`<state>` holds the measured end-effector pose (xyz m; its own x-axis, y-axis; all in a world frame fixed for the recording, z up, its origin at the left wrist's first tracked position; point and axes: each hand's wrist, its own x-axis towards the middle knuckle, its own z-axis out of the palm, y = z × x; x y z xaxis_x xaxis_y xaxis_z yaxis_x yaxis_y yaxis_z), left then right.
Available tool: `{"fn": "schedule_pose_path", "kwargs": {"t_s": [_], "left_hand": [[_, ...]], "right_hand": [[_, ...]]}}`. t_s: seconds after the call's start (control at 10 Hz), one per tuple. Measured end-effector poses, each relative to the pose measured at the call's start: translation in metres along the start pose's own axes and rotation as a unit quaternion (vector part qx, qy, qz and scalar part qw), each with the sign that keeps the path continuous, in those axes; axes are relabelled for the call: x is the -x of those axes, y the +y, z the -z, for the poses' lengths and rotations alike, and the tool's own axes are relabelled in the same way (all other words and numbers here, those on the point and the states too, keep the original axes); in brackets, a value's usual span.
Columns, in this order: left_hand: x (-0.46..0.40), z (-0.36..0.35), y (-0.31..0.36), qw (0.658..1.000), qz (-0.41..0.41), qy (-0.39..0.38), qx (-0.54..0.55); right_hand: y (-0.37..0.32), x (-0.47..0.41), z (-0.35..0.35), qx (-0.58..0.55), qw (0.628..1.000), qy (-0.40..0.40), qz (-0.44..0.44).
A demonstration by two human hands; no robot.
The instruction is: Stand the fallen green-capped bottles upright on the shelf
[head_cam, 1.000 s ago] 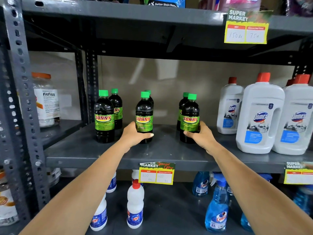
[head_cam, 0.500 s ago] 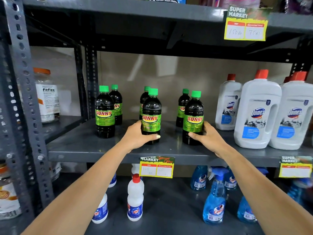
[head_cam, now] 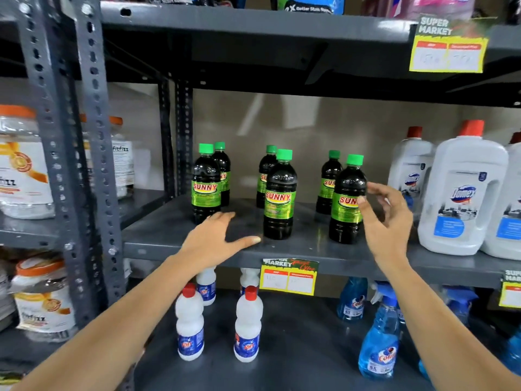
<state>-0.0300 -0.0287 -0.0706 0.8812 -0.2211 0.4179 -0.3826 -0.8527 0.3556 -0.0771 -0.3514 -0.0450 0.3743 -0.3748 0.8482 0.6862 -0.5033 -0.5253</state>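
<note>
Several dark bottles with green caps and green SUNNY labels stand upright in pairs on the grey middle shelf (head_cam: pixel 158 235). The front left bottle (head_cam: pixel 205 184), the front middle bottle (head_cam: pixel 280 198) and the front right bottle (head_cam: pixel 348 204) each have another bottle behind. My left hand (head_cam: pixel 217 241) hovers open, palm down, over the shelf just left of the middle bottle, holding nothing. My right hand (head_cam: pixel 386 221) is open beside the right bottle, fingers spread, thumb tip close to its label.
White Domex jugs (head_cam: pixel 462 193) with red caps stand right of the bottles. Jars (head_cam: pixel 22 165) sit on the left rack behind a perforated post (head_cam: pixel 93 153). White bottles (head_cam: pixel 190 323) and blue spray bottles (head_cam: pixel 380 334) fill the lower shelf. A yellow price tag (head_cam: pixel 289 277) hangs on the shelf edge.
Both hands have let go of the bottles they held. The left hand drew back leftward from the middle bottle; the right hand opened and lifted beside the right bottle.
</note>
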Motion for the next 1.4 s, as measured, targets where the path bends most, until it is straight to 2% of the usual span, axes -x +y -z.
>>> {"fn": "schedule_pose_path", "kwargs": {"t_s": [0.1,0.2,0.3,0.4,0.5,0.6,0.7,1.1,1.4], "left_hand": [[0.021,0.021,-0.040,0.997,0.031,-0.016,-0.075],[0.032,0.038,-0.065,0.993,0.027,-0.029,-0.109],[0.041,0.050,-0.084,0.990,0.055,-0.050,-0.117],[0.045,0.057,-0.098,0.984,0.061,-0.053,-0.161],[0.039,0.055,-0.095,0.981,0.071,-0.067,-0.167],[0.035,0.055,-0.095,0.980,0.074,-0.085,-0.165],[0.034,0.056,-0.098,0.979,0.068,-0.093,-0.166],[0.034,0.056,-0.098,0.981,0.056,-0.086,-0.166],[0.040,0.059,-0.091,0.980,0.069,-0.080,-0.171]], "right_hand": [[-0.040,0.013,-0.045,0.031,0.987,-0.040,0.154],[-0.071,0.034,-0.100,0.000,0.971,-0.118,0.209],[-0.081,0.055,-0.153,-0.026,0.954,-0.238,0.179],[-0.083,0.071,-0.210,-0.007,0.946,-0.319,0.061],[-0.074,0.068,-0.244,0.034,0.954,-0.292,-0.060],[-0.066,0.054,-0.266,0.044,0.938,-0.297,-0.171],[-0.058,0.050,-0.276,0.063,0.920,-0.319,-0.219],[-0.068,0.069,-0.264,0.038,0.924,-0.323,-0.201],[-0.090,0.079,-0.259,0.033,0.927,-0.295,-0.229]]}}
